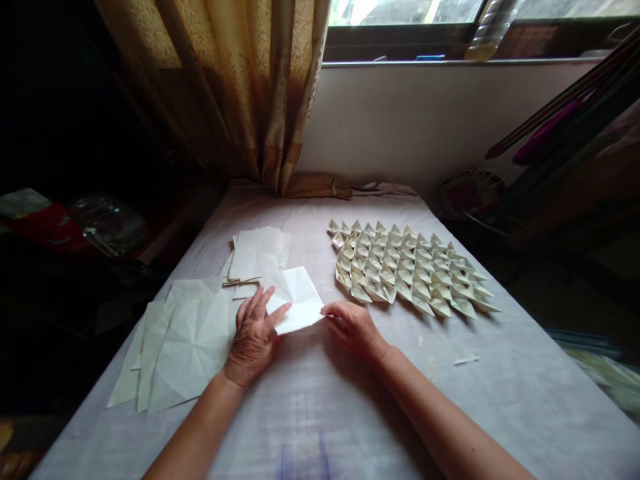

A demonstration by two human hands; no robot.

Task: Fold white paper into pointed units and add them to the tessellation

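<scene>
A white folded sheet of paper (299, 299) lies on the cloth-covered table (350, 413) in front of me. My left hand (254, 337) lies flat with its fingers stretched out, pressing the sheet's left edge. My right hand (353, 328) is closed in a pinch on the sheet's right corner. Both hands rest on the cloth.
A stack of plain sheets (257, 255) lies behind the left hand, and creased unfolded sheets (185, 343) lie to its left. Several folded paper boats (407, 270) stand in rows at the right. A small paper scrap (466, 361) lies nearby. A curtain (240, 87) hangs behind.
</scene>
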